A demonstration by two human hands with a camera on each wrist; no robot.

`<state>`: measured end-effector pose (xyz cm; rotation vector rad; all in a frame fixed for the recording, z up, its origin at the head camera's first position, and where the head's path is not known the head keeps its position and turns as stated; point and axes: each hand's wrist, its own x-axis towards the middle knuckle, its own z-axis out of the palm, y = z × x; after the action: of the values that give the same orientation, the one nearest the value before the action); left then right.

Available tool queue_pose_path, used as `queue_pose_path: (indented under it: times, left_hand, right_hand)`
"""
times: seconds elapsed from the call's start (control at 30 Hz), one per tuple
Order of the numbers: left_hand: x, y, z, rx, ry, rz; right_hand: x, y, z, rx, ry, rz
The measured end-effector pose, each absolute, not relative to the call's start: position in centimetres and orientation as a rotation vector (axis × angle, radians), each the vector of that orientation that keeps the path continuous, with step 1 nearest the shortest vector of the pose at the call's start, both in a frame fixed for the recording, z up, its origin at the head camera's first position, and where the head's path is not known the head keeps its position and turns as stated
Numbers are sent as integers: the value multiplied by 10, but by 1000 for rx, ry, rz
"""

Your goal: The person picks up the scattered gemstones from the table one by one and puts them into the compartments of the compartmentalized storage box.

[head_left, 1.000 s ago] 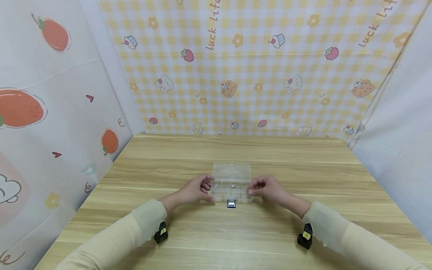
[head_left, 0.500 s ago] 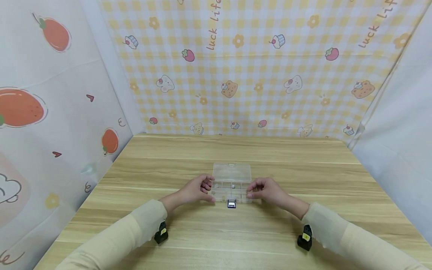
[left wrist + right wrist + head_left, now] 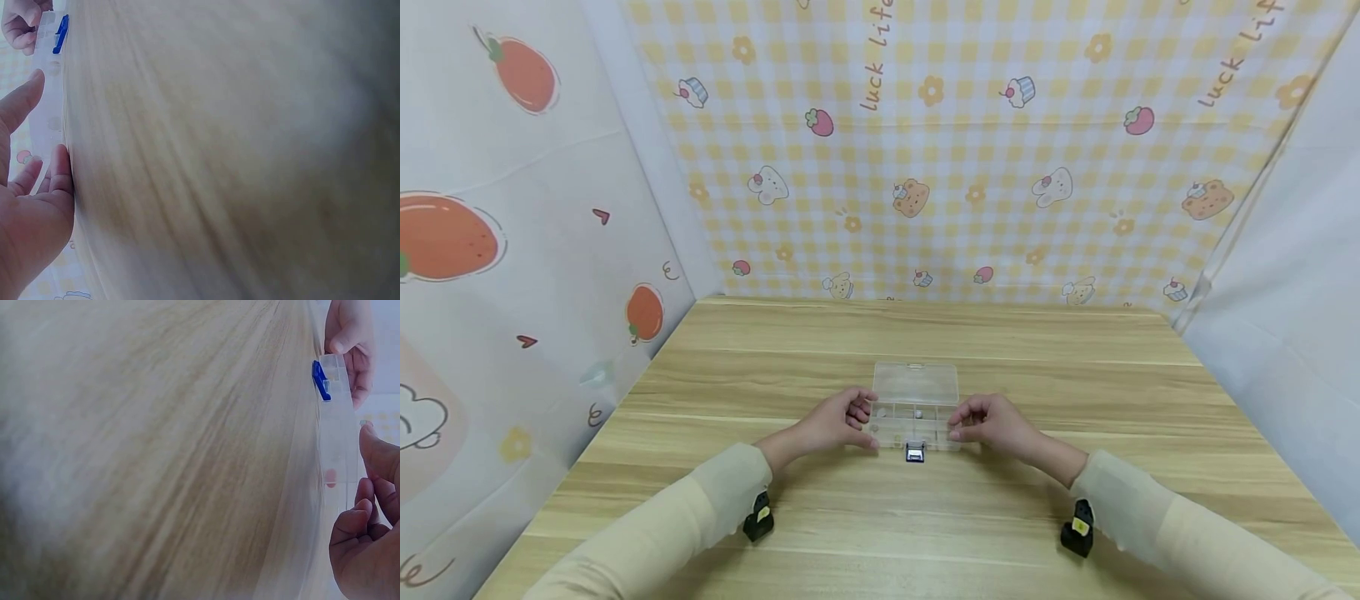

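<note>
A clear plastic compartment box lies on the table with its lid folded back. A blue latch hangs at its front. Small pale pieces sit in several compartments, one near the middle. My left hand holds the left end, thumb at the front corner and fingers at the back corner. My right hand is at the right end, its bent thumb and forefinger overlapping the end compartments. In the right wrist view, a tiny pale spot shows at a tip of this hand; I cannot tell whether it holds anything.
The wood-grain table reaches to a yellow checked cloth at the back. White printed cloth hangs at the left, and plain white cloth at the right. Black wrist devices are worn under both sleeves.
My right hand has shifted slightly left and toward me, its fingertips a little further over the box's right end. The left hand and the box stay where they were.
</note>
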<state>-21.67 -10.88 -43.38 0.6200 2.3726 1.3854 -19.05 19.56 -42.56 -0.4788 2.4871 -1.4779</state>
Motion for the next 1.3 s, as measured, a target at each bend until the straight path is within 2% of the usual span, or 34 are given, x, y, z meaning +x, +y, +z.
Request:
queue_pose_path:
  times: [1.3]
  left_hand:
    - [-216,-117,-425,615,2329,1391]
  right_hand:
    - [-200,208,-405,-365,2604,-1468]
